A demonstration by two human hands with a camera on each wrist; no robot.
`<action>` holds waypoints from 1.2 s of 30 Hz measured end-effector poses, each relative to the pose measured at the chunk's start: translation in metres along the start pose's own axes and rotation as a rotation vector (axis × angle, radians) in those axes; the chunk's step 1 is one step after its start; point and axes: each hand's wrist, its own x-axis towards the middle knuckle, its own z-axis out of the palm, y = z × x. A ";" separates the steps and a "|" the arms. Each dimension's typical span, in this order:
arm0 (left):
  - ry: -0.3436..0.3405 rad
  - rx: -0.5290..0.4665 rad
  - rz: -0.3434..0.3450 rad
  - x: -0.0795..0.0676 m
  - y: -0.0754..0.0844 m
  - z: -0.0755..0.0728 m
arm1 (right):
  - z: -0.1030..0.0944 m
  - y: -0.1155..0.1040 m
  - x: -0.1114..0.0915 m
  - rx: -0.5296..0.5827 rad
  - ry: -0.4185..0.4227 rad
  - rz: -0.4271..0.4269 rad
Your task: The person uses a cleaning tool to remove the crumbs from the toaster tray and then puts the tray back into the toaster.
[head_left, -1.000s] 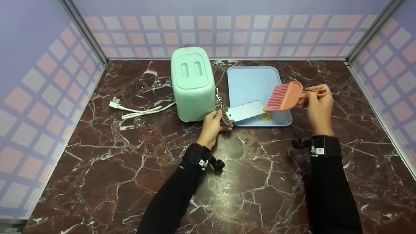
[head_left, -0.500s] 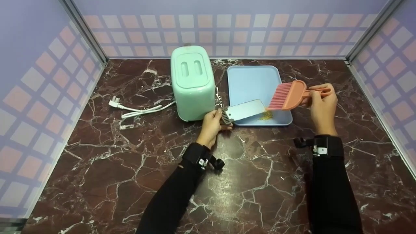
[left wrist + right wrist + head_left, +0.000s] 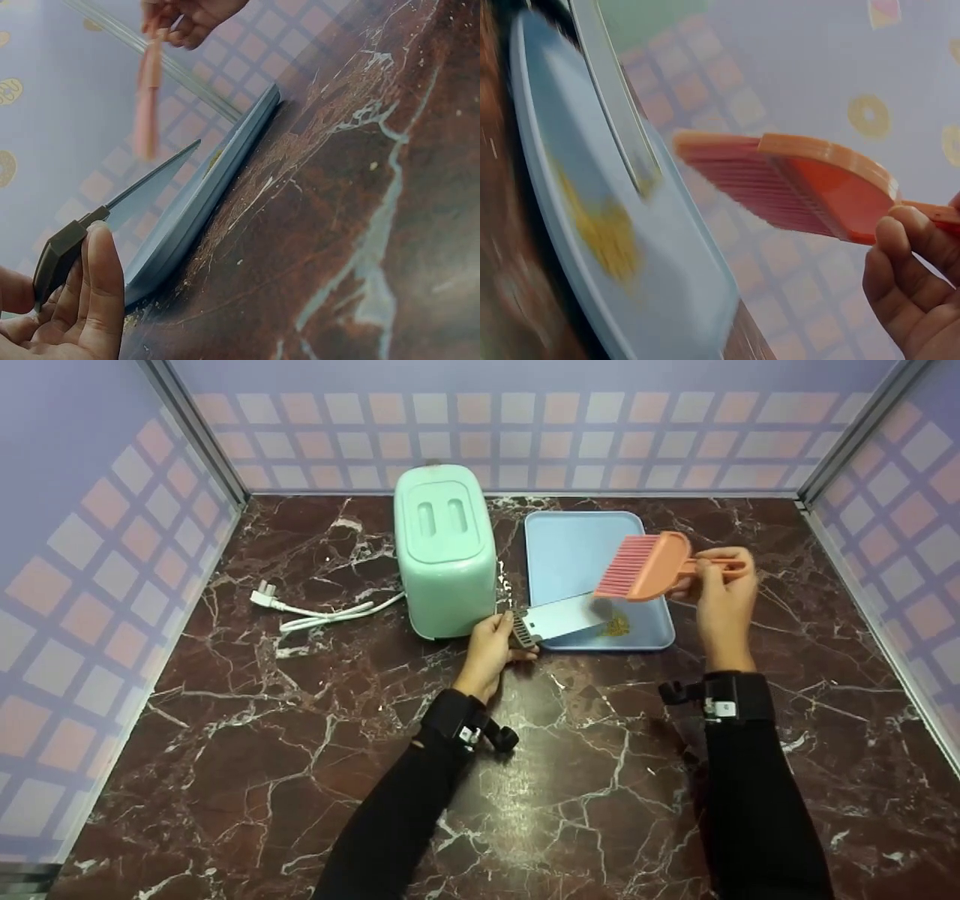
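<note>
Left wall (image 3: 82,532): lilac, patterned with pink and white squares, rising along the edge of a dark red marbled tabletop (image 3: 225,780).
Plug (image 3: 264,597): white, lying on the tabletop, its prongs pointing away from me.
Cord (image 3: 337,616): white, folded into a loose bundle, running from the plug to the left side of the toaster (image 3: 448,547).
Toaster: pale green, upright, with two long hollows in its top.
My left hand (image 3: 487,651): by the toaster's front right corner, pinching the grey slotted end of a metal sheet (image 3: 562,616) between thumb and fingers.
Metal sheet: thin and flat, reaching rightward over the front of the tray (image 3: 581,544); I cannot tell whether its far end touches down.
Tray: pale blue, shallow, flat on the tabletop, right of the toaster.
Crumbs (image 3: 618,625): a yellow patch in the tray near its front edge, just beside the sheet's far end.
Brush (image 3: 658,568): orange with pink bristles, raised over the tray, bristles pointing left, apart from the sheet.
My right hand (image 3: 726,607): farthest right, gripping the brush's handle above the tabletop.
</note>
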 end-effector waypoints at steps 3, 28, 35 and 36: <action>0.004 -0.004 -0.001 0.000 0.000 0.000 | 0.019 0.003 -0.010 0.003 -0.085 -0.004; -0.021 -0.003 0.041 -0.001 -0.003 0.001 | 0.053 0.011 -0.042 -0.152 -0.311 -0.003; -0.015 0.003 0.035 0.000 -0.003 0.001 | 0.045 0.009 -0.034 -0.173 -0.313 0.026; -0.014 0.004 0.032 -0.001 -0.003 0.001 | 0.043 0.009 -0.033 -0.171 -0.311 0.034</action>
